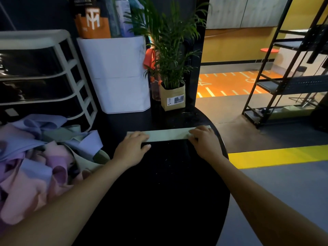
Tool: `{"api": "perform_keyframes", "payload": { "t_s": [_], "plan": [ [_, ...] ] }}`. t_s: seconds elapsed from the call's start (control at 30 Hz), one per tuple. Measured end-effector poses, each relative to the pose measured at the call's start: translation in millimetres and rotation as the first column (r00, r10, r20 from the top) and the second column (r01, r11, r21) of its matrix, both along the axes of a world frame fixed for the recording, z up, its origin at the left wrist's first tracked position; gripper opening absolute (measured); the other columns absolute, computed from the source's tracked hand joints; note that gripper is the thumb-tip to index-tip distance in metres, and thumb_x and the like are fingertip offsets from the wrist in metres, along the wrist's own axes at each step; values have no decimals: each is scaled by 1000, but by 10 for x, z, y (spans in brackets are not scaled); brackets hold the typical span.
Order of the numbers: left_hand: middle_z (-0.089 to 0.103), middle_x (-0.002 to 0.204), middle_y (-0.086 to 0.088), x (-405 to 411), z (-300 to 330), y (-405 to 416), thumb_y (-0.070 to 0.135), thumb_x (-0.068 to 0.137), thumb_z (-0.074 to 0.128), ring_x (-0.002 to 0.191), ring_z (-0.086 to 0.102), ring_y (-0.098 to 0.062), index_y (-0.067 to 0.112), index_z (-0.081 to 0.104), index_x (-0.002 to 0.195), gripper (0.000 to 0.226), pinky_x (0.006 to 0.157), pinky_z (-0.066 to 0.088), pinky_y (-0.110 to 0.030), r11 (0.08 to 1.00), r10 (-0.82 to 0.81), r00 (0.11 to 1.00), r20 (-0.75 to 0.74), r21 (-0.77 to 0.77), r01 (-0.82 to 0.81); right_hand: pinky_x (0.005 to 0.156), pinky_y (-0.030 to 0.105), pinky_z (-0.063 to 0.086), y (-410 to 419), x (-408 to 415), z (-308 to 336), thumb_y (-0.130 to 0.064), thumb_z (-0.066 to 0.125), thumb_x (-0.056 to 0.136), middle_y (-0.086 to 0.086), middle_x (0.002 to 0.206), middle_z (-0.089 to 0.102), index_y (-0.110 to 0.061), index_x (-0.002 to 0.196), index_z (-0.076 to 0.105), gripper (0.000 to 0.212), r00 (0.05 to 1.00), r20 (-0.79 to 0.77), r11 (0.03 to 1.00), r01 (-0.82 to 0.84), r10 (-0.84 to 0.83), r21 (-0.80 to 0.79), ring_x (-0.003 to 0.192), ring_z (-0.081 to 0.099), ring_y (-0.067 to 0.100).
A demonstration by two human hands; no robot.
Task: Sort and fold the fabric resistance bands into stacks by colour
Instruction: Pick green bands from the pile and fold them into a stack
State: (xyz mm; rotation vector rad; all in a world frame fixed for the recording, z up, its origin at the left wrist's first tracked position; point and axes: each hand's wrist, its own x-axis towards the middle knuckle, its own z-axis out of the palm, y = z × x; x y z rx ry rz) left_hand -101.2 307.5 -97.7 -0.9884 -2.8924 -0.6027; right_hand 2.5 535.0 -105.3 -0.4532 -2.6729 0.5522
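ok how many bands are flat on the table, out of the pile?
1: a pale green band across the black table, left hand and right hand pressing its ends. Others may be hidden in the pile.

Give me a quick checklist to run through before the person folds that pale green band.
1. Pale green band lies flat and straight on the black table: ok.
2. Left hand rests on its left end: ok.
3. Right hand rests on its right end: ok.
4. Table space nearer the person free for folding: ok.
5. Unsorted pile is apart from the band: ok.
6. A green stack already started: cannot tell.
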Motion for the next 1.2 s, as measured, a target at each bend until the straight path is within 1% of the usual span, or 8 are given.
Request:
{"api": "perform_keyframes", "payload": {
  "t_s": [0.13, 0.4, 0.5, 0.67, 0.83, 0.93, 1.07, 1.2],
  "plan": [
    [40, 145, 5, 26, -31, -1, 34, 96, 48, 134, 32, -18, 22, 46, 136, 43, 108, 29, -32, 1000, -7, 1000, 30, 4, 7, 81, 31, 36, -8, 47, -39, -30, 49, 95, 3, 117, 57, -19, 106, 68, 24, 1000, 14, 998, 25, -25, 54, 109, 47, 25],
    [38, 145, 3, 61, 92, -129, 31, 96, 49, 133, 32, -20, 19, 44, 137, 44, 109, 31, -36, 999, -39, 995, 86, -6, 40, 93, 41, 42, -163, 31, 68, -28, 51, 94, 6, 123, 56, -19, 116, 65, 27, 999, 40, 999, 32, -33, 35, 113, 49, 27],
    [42, 138, 3, 127, 223, -254, 28, 95, 50, 126, 38, -20, 18, 47, 133, 39, 103, 37, -37, 999, -35, 998, 51, -10, 35, 98, 43, 41, -391, 3, 195, -25, 55, 93, 6, 127, 52, -18, 124, 59, 33, 998, 59, 1000, -17, 18, -3, 118, 46, 25],
    [53, 122, 1, 255, 507, -597, 27, 93, 52, 113, 46, -19, 20, 56, 120, 28, 93, 41, -35, 999, 35, 996, -78, -12, -36, 99, 36, 40, -948, -84, 393, -23, 57, 92, 7, 125, 52, -15, 125, 57, 35, 992, 20, 992, -126, 126, -23, 116, 46, 25],
    [56, 119, -1, 378, 782, -1057, 23, 90, 54, 112, 50, -22, 18, 61, 115, 26, 92, 41, -36, 995, 102, 978, -179, 20, -101, 96, 35, 40, -1517, -138, 524, -19, 58, 91, 10, 122, 55, -11, 122, 60, 32, 962, -15, 960, -273, 273, -61, 113, 49, 30],
    [57, 117, -3, 445, 891, -1374, 18, 88, 53, 109, 52, -25, 16, 61, 114, 28, 87, 42, -36, 989, 151, 966, -210, 26, -149, 95, 36, 38, -1837, -157, 624, -18, 59, 89, 14, 116, 58, -9, 117, 62, 29, 936, -35, 935, -352, 350, -51, 108, 52, 33],
    [58, 116, -3, 554, 1007, -1799, 18, 87, 54, 111, 51, -25, 17, 62, 113, 27, 88, 43, -40, 979, 203, 950, -236, 26, -202, 90, 34, 39, -2229, -187, 728, -17, 58, 89, 14, 111, 59, -8, 115, 63, 27, 899, -24, 898, -438, 438, -28, 104, 52, 33],
    [60, 107, -5, 712, 1072, -2184, 16, 83, 58, 103, 55, -26, 17, 65, 104, 23, 86, 44, -42, 959, 283, 926, -251, 110, -263, 86, 35, 44, -2634, -176, 797, -17, 62, 86, 13, 114, 58, -11, 113, 65, 27, 859, -56, 857, -512, 510, -53, 107, 53, 31]
  ]
}}
